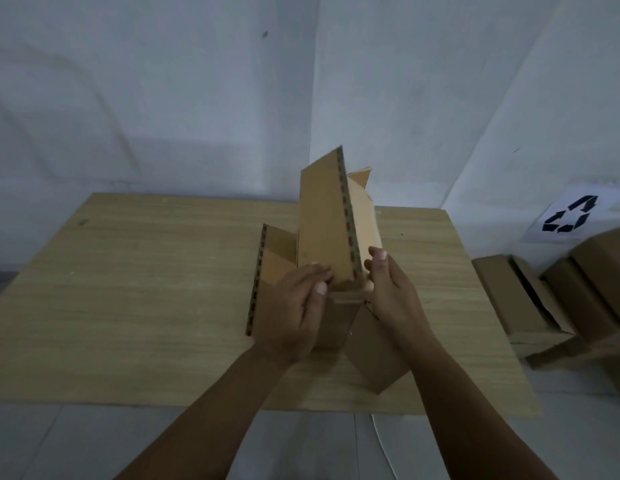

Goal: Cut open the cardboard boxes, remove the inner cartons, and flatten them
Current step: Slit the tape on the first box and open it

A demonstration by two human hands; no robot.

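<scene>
Cardboard fills the middle of the view: an opened cardboard box (331, 237) stands on the wooden surface (145, 289), one long flap raised almost upright, its cut edge showing a dotted red and green pattern. Nearest the camera, two bare forearms reach in from below. The left hand (294, 306) lies with straight fingers flat against the left face of the raised flap near its base, thumb beside the box's near end. The right hand (388, 285) presses from the opposite side, fingers extended along the box's right wall and thumb up by the flap's edge. A lower flap (267, 268) spreads out to the left on the surface; another panel (374, 355) slopes down toward the near edge. Farther right, off the surface, more brown boxes (557, 299) sit stacked below a paper recycling sign (568, 214) on the pale wall (163, 81)
</scene>
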